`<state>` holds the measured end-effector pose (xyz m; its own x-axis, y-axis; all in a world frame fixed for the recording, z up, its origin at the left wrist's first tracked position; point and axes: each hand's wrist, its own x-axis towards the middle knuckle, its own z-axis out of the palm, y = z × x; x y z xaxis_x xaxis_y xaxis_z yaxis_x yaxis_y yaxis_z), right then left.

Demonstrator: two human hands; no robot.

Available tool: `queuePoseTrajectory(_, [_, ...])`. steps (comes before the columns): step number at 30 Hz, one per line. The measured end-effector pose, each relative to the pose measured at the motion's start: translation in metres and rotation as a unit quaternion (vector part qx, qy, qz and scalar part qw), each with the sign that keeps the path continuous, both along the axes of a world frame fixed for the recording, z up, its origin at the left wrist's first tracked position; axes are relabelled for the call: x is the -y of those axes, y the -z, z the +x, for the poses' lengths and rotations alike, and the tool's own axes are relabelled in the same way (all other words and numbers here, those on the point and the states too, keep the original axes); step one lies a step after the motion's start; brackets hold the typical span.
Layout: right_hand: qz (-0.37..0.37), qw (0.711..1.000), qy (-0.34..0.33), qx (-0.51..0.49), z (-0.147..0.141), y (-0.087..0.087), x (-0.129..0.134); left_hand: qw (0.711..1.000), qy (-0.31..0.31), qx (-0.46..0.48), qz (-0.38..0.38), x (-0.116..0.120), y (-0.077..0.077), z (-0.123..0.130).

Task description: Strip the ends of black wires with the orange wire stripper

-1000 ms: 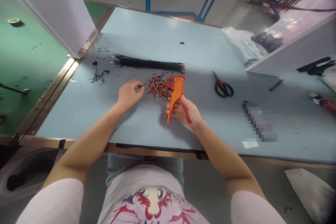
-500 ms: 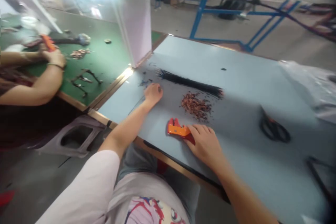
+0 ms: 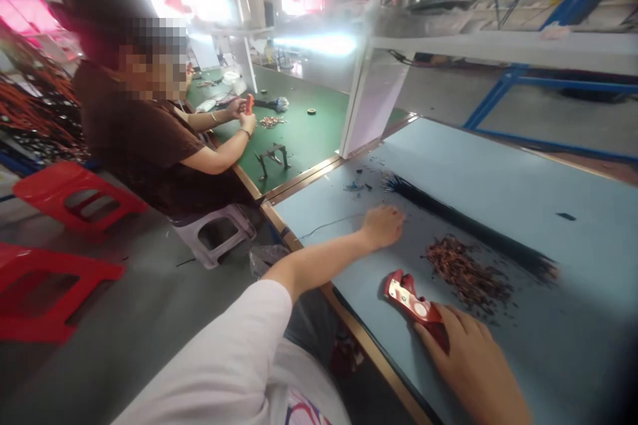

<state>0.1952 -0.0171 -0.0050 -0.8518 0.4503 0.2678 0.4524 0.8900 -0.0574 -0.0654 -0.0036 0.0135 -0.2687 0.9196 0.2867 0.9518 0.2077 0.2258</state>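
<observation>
Far left: two red stools (image 3: 30, 292) on the floor. Next, co-worker in a brown shirt (image 3: 134, 126), seated on a grey stool (image 3: 219, 229), both hands around an orange tool (image 3: 250, 104) over the green tabletop (image 3: 314, 139). On that surface: dark bracket (image 3: 273, 158) near the front edge, pile of small bits (image 3: 272, 121) just beyond the co-worker's hands, tape roll (image 3: 312, 111) further right. White panel (image 3: 371, 99) stands near the seam with the blue tabletop (image 3: 503, 166).

Blue side: thin dark wire (image 3: 326, 224) runs leftward from the left hand (image 3: 383, 226). Left fingers curled in, low over the surface; can't tell whether they grip the wire. Small blue pieces (image 3: 355, 186) scattered just behind that hand.

Red wire stripper (image 3: 409, 299) is near the front edge, head pointing up-left. Handle end is in the right hand (image 3: 478, 358), fingers wrapped over it. Brown clippings (image 3: 468, 272) heaped loose just beyond the stripper. Black wire bundle (image 3: 468, 219) lies diagonally behind the heap. Black scrap (image 3: 565, 216) far right, well apart from the rest.
</observation>
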Motion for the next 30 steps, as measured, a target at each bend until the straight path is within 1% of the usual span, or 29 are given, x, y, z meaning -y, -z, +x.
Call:
queuePoseTrajectory(3, [0.017,1.000,0.021,0.009,-0.002,-0.002,0.004,0.998,0.068,-0.005,-0.010,0.001,0.002,0.009])
queuePoseTrajectory(5, [0.015,0.999,0.029,0.017,-0.004,-0.004,0.006,0.995,0.095,0.004,-0.018,0.001,0.004,0.010])
queuePoseTrajectory(7, [0.005,0.999,0.033,0.022,-0.004,-0.006,0.007,0.995,0.097,0.014,-0.020,0.000,0.005,0.009])
queuePoseTrajectory(10, [-0.019,0.999,0.037,0.023,-0.005,-0.011,0.007,0.996,0.083,0.021,-0.014,-0.001,0.006,0.006])
queuePoseTrajectory(15, [-0.075,0.995,0.066,0.020,-0.007,-0.018,0.011,0.997,0.079,0.025,-0.007,0.003,0.001,0.005])
queuePoseTrajectory(18, [-0.088,0.992,0.084,-0.023,-0.009,-0.021,0.012,0.996,0.082,0.022,0.010,0.006,-0.004,0.007])
queuePoseTrajectory(21, [-0.074,0.988,0.102,-0.090,-0.010,-0.025,0.012,0.994,0.099,0.017,0.032,0.010,-0.010,0.016])
queuePoseTrajectory(23, [-0.054,0.983,0.117,-0.133,-0.010,-0.028,0.011,0.990,0.131,0.012,0.048,0.014,-0.014,0.029])
queuePoseTrajectory(25, [-0.031,0.977,0.127,-0.166,-0.009,-0.031,0.009,0.979,0.193,-0.004,0.070,0.020,-0.015,0.045])
queuePoseTrajectory(28, [-0.013,0.977,0.124,-0.170,-0.008,-0.030,0.006,0.946,0.306,-0.038,0.098,0.029,-0.014,0.066])
queuePoseTrajectory(30, [-0.013,0.982,0.116,-0.150,-0.007,-0.028,0.004,0.924,0.362,-0.049,0.111,0.033,-0.012,0.075])
